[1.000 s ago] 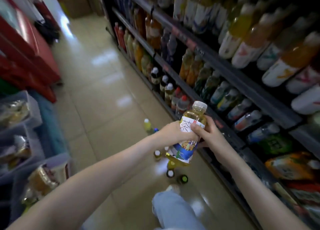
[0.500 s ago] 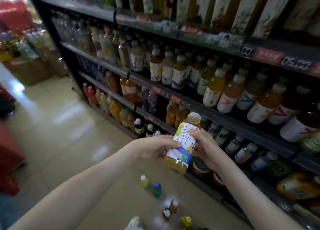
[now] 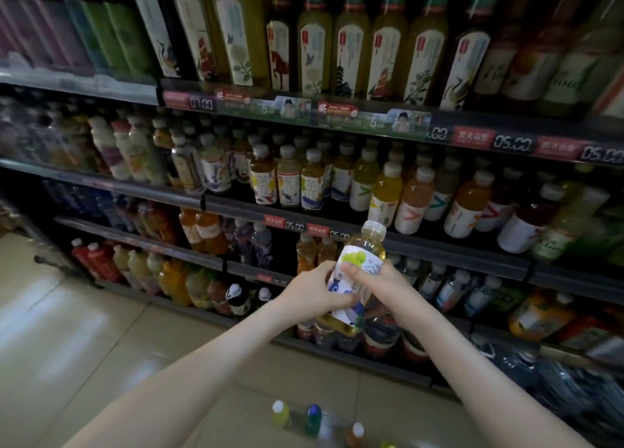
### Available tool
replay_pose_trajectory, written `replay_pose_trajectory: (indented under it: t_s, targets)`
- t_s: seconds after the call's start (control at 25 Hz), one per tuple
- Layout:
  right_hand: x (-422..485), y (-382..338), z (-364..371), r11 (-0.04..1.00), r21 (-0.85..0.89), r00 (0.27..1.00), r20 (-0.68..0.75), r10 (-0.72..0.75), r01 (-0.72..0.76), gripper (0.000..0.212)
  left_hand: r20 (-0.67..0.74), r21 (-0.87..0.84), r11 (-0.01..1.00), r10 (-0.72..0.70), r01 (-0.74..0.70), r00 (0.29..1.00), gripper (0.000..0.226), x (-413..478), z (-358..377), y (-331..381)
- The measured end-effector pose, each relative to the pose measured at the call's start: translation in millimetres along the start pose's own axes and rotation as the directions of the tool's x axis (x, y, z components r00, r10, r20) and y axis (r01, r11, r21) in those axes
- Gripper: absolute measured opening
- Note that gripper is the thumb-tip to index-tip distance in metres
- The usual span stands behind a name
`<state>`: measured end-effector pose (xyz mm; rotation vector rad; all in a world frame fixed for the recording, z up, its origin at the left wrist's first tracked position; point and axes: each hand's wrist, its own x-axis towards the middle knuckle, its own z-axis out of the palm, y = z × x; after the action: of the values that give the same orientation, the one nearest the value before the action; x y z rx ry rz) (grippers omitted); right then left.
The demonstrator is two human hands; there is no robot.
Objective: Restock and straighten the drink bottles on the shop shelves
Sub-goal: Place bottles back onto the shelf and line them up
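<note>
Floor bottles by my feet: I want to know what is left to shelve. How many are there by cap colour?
White-capped bottles: 2
Blue-capped bottle: 1
Total: 3 clearly seen. A yellowish bottle at the bottom edge is too cut off to count.

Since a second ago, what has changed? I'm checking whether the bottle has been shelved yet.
Not shelved. The view swung up from the floor and aisle to face the shelves. The bottle rose with it and now sits in front of the middle shelves, tilted right. Unchanged: the left hand and right hand both grip it, and spare bottles stand on the floor.
</note>
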<state>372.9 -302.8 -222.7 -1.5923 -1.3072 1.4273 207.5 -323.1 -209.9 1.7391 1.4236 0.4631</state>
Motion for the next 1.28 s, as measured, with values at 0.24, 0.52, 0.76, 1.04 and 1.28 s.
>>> replay_pose_trajectory:
  t_s: [0.24,0.52,0.76,1.04,1.28]
  targets:
    - [16.9,-0.8,-8.5,0.991,0.137,0.993,-0.122,0.006,0.011,0.057,0.011,-0.032,0.997,0.067,-0.067,0.998,0.064,14.1,-1.5,1.4]
    - [72.6,-6.3,12.6,0.961,0.264,0.968,-0.252,-0.009,0.078,0.052,-0.184,-0.095,0.995,-0.02,0.003,0.983,0.037,40.4,-30.4,-48.3]
    - [145.2,-32.2,56.5,0.939,0.231,0.853,-0.51,-0.108,0.257,0.057,-0.319,0.218,0.976,0.085,-0.014,0.944,0.043,107.3,-136.1,-113.7]
    - [202.9,-58.3,86.6,0.93,0.11,0.647,-0.746,-0.156,0.351,0.084,-0.257,0.166,0.986,0.051,-0.008,0.965,0.076,189.5,-216.0,-155.9]
    - [245.9,-64.1,89.2,0.953,0.042,0.61,-0.777,-0.159,0.302,0.074,-0.147,0.22,0.968,0.158,-0.123,0.976,0.107,230.4,-199.7,-164.6]
